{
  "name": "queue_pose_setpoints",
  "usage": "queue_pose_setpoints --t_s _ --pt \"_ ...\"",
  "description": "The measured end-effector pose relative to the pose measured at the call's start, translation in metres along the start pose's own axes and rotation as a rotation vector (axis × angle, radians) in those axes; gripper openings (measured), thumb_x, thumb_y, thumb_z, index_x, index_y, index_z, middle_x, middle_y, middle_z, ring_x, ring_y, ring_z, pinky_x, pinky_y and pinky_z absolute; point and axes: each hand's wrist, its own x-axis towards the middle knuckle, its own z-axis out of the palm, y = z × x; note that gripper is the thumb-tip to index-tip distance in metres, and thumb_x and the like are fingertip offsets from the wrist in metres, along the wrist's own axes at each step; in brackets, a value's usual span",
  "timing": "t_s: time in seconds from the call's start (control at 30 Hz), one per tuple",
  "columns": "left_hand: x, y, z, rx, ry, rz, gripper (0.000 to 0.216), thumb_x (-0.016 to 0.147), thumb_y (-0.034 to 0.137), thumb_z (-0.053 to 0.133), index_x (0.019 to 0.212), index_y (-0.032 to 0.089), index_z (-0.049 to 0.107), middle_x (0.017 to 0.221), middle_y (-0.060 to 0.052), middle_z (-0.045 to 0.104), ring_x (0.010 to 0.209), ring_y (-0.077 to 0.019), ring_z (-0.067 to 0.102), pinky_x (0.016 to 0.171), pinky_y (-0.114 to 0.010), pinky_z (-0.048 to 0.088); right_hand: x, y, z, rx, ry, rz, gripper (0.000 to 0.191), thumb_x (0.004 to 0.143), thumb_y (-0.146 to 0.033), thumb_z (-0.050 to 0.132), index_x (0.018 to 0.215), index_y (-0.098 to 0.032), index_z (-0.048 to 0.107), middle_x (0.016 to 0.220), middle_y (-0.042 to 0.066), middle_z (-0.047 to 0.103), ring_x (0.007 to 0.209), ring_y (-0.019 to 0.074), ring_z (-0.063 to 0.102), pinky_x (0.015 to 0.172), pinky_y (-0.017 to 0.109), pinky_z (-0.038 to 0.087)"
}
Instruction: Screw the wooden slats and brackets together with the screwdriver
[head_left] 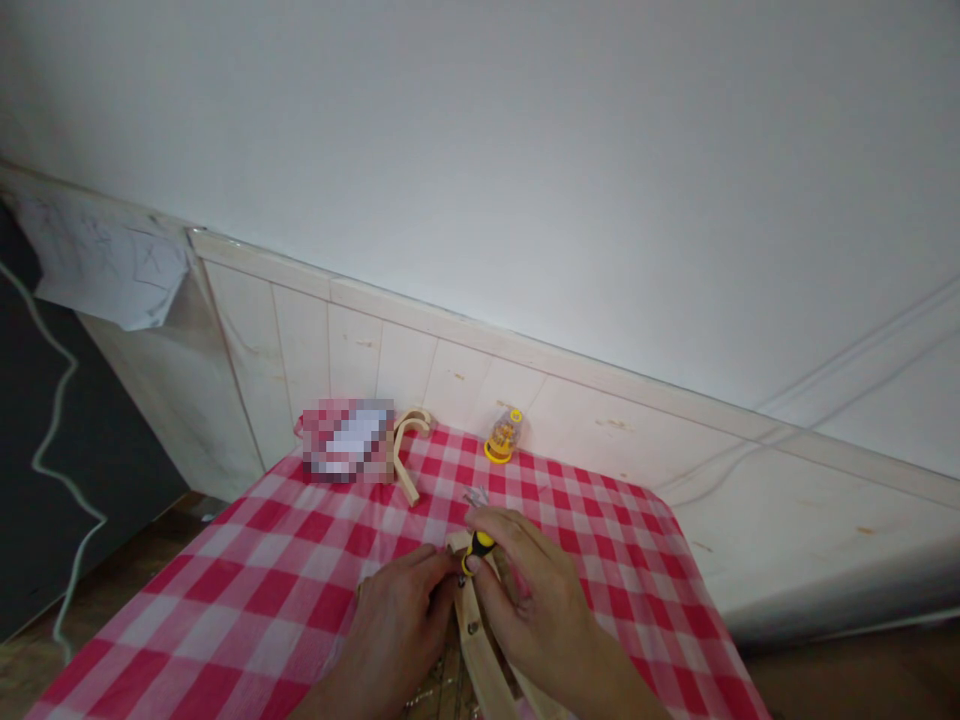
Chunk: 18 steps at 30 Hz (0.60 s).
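My right hand [536, 595] is closed around a short black-and-yellow screwdriver [480, 545], its tip end tilted down toward a pale wooden piece [484, 655]. A small metal fastener sits under the tip, and a dark round fastener or hole [472, 628] shows lower on the wood. On the left side, my left hand [401, 620] has its fingers bent and pressed against the wood's upper end, close to the screwdriver. Its fingertips are partly hidden. The lower part of the wooden piece runs out of view between my wrists.
A red-and-white checked cloth [247, 590] covers the table. Toward the wall lie a curved wooden piece [405, 465], a clear container with yellow lid and base [503, 437], a blurred-out item [349, 440] and a crumpled clear plastic scrap [477, 494]. A white cable [56, 410] hangs at left.
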Motion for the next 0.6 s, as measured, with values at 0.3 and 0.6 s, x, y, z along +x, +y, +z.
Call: queue_pose_setpoints --t_s 0.3,0.6 --pt "-0.0020 -0.0002 -0.0008 0.022 -0.023 0.008 0.026 0.095 0.021 0.046 0.092 0.024 0.072 0.089 -0.002 0.072 0.082 -0.0157 0.067 0.074 -0.022 0.044 0.0023 -0.0051 -0.0034 0.022 -0.038 0.004 0.047 0.091 -0.008 0.053 0.134 -0.026 0.059 0.119 0.009 0.073 0.110 0.0220 0.071 0.095 0.036 0.060" --pt "-0.0030 0.0037 -0.0029 0.002 -0.023 0.000 0.028 0.094 0.019 0.046 0.097 0.026 0.073 0.094 -0.002 0.073 0.087 -0.0169 0.068 0.079 -0.023 0.046 -0.0041 0.0034 0.0024 -0.007 -0.008 0.050 0.040 0.094 -0.013 0.055 0.132 -0.026 0.057 0.121 0.010 0.071 0.113 0.0240 0.069 0.095 0.038 0.059"
